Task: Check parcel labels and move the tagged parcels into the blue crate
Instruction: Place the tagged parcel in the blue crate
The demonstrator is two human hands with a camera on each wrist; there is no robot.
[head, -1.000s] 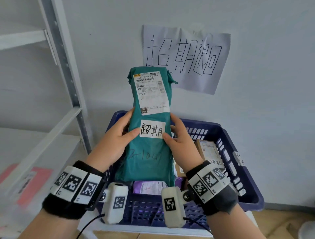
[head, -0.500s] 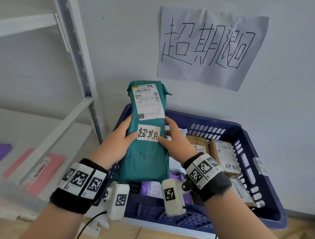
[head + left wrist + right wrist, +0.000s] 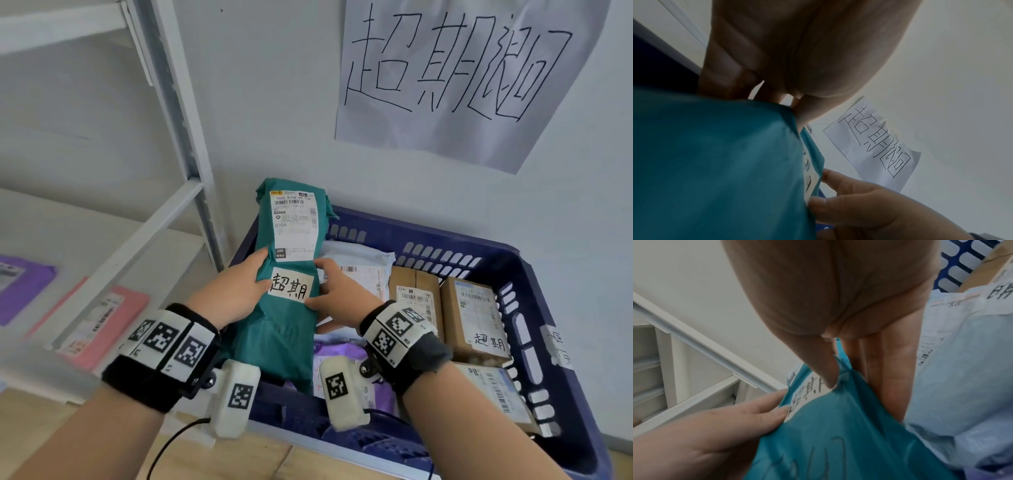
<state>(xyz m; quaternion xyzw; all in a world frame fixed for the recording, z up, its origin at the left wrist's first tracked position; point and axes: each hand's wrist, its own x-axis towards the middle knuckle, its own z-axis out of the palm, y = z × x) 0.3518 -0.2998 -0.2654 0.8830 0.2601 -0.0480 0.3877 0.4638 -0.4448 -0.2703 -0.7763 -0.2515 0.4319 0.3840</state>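
Wall sign (image 3: pixel 459 75) "超期…"; hand-held teal parcel (image 3: pixel 284 329) tagged "超期".

Soft, even light is filling the head view, leaving the white wall (image 3: pixel 274 102) bright and casting only faint shadows, while the shelf frame (image 3: pixel 178 102) to its left is bowing from wide-angle distortion and the pink parcel (image 3: pixel 99 318) below that frame is blurring. Both wrist views are rendering dimmer and noisier, with the near palms out of focus and dark against the wall.
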